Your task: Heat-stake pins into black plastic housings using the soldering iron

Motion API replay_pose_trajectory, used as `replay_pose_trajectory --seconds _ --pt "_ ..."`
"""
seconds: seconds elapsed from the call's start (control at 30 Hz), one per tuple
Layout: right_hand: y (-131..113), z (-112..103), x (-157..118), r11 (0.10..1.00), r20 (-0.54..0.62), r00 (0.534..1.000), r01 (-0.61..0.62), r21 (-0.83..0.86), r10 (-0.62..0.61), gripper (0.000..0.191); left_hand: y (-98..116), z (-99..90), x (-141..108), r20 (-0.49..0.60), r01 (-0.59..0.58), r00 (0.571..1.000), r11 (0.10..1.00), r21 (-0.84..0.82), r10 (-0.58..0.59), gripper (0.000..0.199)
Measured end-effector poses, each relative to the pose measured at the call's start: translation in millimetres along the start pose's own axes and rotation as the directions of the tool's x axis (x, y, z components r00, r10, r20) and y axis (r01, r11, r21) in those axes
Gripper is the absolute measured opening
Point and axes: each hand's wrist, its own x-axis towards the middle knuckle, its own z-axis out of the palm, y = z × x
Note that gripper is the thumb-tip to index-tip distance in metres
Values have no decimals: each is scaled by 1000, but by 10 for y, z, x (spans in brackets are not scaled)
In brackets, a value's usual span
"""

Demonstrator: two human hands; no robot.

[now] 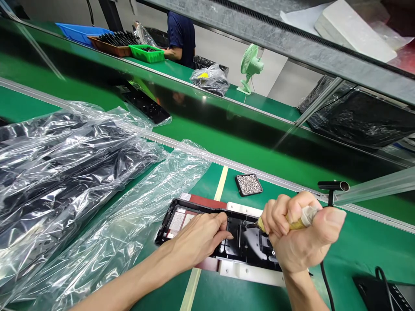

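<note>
A long black plastic housing (241, 242) lies in a white and dark red fixture (249, 272) on the green bench. My right hand (300, 233) is wrapped round a yellow screwdriver (296, 223), its tip pointing left and down into the housing. On the housing's middle rests my left hand (207, 231), fingers bent and pressed together near its upper edge; whether they hold something small is hidden. Behind the housing sits a small black tray (249, 185) full of tiny silvery screws.
Clear plastic bags with black parts (74, 172) cover the left. A bagged black panel (147, 103) lies on the green belt (207, 125). A black tube holder (333, 186) stands at right. Beyond are bins (147, 54), a fan (249, 67) and a person (183, 39).
</note>
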Motion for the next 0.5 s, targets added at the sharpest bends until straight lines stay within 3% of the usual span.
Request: replay_pose_trajectory --seconds 0.5 --pt "5 18 -15 1000 -29 1000 9 -22 -10 58 19 -23 -21 10 10 1000 999 -53 -10 19"
